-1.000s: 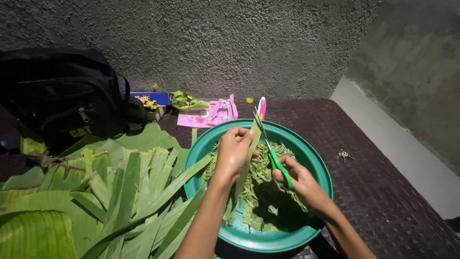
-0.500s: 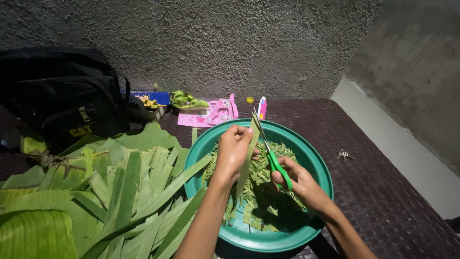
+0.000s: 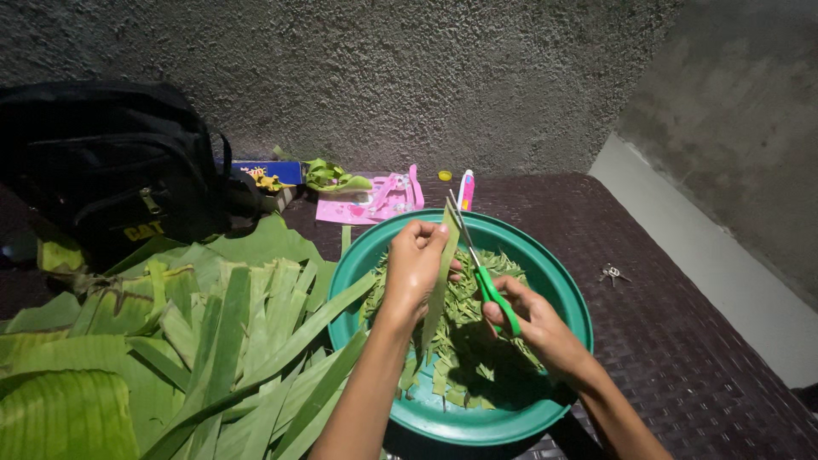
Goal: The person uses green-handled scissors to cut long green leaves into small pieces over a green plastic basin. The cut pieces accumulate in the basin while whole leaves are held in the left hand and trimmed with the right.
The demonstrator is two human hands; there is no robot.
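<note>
Scissors (image 3: 487,285) in right hand (image 3: 532,324) grip, blades open

green scissors (image 3: 487,285); teal basin (image 3: 558,285); black bag (image 3: 111,162)

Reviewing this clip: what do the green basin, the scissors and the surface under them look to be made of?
Basin: likely plastic, an even teal with a smooth, slightly glossy rim. Scissors: thin grey blades that look like metal, with bright green handles, probably plastic, held in the right hand. Surface: a dark woven texture, like wicker or synthetic rattan; which of the two cannot be told.
</note>
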